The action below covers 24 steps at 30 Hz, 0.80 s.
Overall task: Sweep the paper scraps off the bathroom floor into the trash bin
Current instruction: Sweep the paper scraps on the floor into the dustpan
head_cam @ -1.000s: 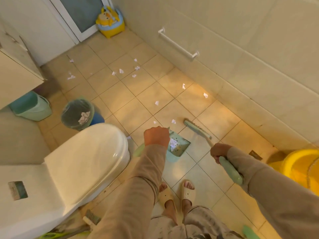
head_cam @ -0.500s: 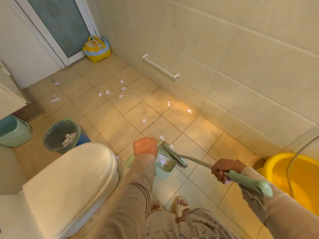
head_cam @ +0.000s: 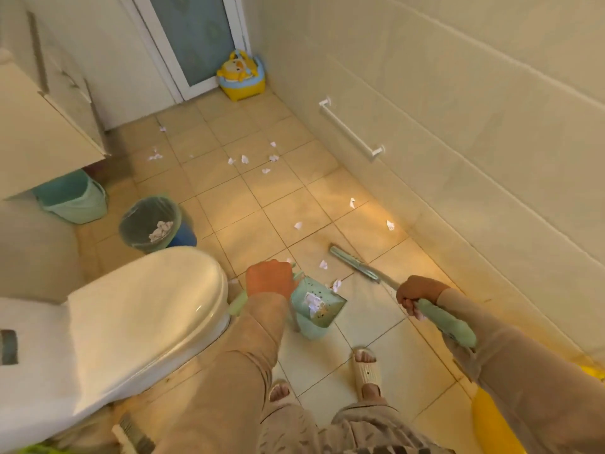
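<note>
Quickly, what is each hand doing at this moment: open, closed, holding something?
Left hand: closed around the dustpan handle.
Right hand: closed around the broom handle.

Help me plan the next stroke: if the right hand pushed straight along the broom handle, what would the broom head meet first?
Probably bare floor tile, then the scrap by the wall; depth is uncertain. The right hand grips the broom.

Left hand [head_cam: 269, 279] fisted, knuckles up, arm reaching forward and down. Right hand [head_cam: 416, 294] clenched too, forearm angled in from the right.
</note>
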Tool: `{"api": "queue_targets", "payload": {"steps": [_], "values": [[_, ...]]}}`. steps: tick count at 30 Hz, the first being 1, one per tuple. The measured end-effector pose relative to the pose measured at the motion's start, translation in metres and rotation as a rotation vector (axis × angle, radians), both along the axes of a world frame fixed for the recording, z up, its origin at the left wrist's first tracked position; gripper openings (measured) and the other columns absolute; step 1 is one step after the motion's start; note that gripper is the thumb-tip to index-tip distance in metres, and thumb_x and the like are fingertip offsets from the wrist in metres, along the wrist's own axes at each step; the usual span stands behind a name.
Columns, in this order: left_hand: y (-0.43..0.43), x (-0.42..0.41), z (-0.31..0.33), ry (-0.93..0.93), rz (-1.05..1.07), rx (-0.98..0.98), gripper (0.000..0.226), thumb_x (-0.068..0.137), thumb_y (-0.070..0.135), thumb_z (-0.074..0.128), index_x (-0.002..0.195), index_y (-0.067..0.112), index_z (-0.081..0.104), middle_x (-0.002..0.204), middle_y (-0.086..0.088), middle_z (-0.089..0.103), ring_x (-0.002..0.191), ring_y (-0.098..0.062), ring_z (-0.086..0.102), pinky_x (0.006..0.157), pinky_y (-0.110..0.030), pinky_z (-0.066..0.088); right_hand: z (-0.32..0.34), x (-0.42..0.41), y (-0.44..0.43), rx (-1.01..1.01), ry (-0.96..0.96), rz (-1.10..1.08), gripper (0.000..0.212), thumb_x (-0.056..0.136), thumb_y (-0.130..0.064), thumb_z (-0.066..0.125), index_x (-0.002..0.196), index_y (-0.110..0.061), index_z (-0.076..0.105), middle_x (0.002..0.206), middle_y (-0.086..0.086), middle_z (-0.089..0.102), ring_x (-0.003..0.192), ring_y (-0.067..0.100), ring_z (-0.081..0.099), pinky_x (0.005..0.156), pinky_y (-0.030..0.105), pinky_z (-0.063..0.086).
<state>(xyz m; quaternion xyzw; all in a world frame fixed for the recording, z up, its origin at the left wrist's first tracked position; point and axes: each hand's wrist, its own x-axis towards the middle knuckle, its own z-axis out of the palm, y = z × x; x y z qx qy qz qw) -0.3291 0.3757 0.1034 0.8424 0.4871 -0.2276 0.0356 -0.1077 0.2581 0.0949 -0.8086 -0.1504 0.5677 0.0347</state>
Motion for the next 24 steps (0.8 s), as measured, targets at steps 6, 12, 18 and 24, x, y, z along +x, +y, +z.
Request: {"api": "queue_targets", "payload": {"steps": [6, 12, 18, 24], "values": [[-0.011, 0.026, 0.003, 0.056, 0.127, -0.059, 0.028, 0.095, 0.032, 0.046, 0.111, 0.017, 0.064, 0.116, -0.004, 0.066, 0.108, -0.024, 0.062, 0.084, -0.028, 0.047, -0.014, 0.049, 0.036, 0.055, -0.007, 0.241, 0.031, 0.089, 0.003, 0.040, 0.059, -0.007, 0.040, 0.024, -0.003, 0.046, 0.028, 0.009, 0.047, 0.032, 0.015, 0.038], [-0.022, 0.036, 0.006, 0.117, 0.179, -0.025, 0.032, 0.094, 0.039, 0.046, 0.112, 0.018, 0.063, 0.115, -0.003, 0.066, 0.107, -0.023, 0.062, 0.083, -0.029, 0.047, -0.022, 0.053, 0.041, -0.151, -0.089, 0.567, 0.032, 0.090, -0.005, 0.037, 0.059, -0.008, 0.033, 0.055, 0.005, 0.045, 0.052, 0.012, 0.038, 0.049, 0.018, 0.035], [-0.025, 0.036, 0.009, 0.148, 0.179, -0.021, 0.035, 0.094, 0.042, 0.047, 0.113, 0.017, 0.062, 0.113, -0.005, 0.067, 0.105, -0.023, 0.063, 0.083, -0.029, 0.048, -0.001, 0.090, 0.048, -0.292, 0.166, 0.463, 0.042, 0.096, -0.007, 0.034, 0.054, -0.012, 0.036, 0.024, -0.002, 0.041, 0.019, 0.009, 0.038, 0.028, 0.012, 0.031], [-0.027, 0.036, 0.012, 0.163, 0.182, -0.019, 0.036, 0.094, 0.043, 0.048, 0.115, 0.016, 0.061, 0.113, -0.004, 0.067, 0.105, -0.022, 0.063, 0.084, -0.028, 0.048, 0.012, 0.116, 0.050, -0.303, 0.165, 0.378, 0.048, 0.095, -0.013, 0.040, 0.047, -0.013, 0.040, 0.027, -0.003, 0.040, 0.021, 0.009, 0.038, 0.030, 0.014, 0.031]]}}
